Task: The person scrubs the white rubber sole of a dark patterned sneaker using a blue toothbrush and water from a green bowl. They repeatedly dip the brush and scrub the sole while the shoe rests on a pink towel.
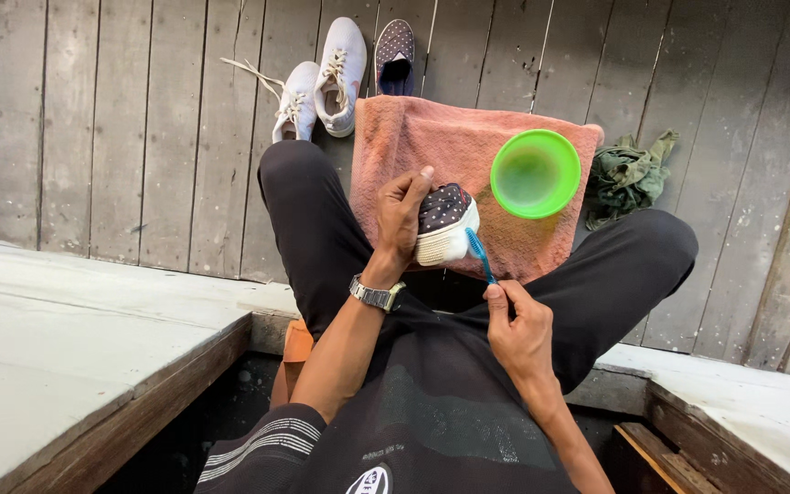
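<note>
Head view: left hand (404, 215), fingers wrapped round one dotted navy slip-on shoe (443, 224) held over the pink towel (413, 137). Right hand (518, 329) pinches one blue toothbrush (480, 253), bristles at the shoe's white sole. One green bowl (535, 173) on the towel's right. Far: two white sneakers (322, 87), one matching dotted shoe (395, 57), partly hidden by the towel. Green cloth (628, 174) at right.

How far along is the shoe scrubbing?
In hand: left hand holds the dotted shoe; right hand works a blue toothbrush on its white sole. Left: its mate and the white sneakers sit on the boards. Nothing looks finished.
</note>
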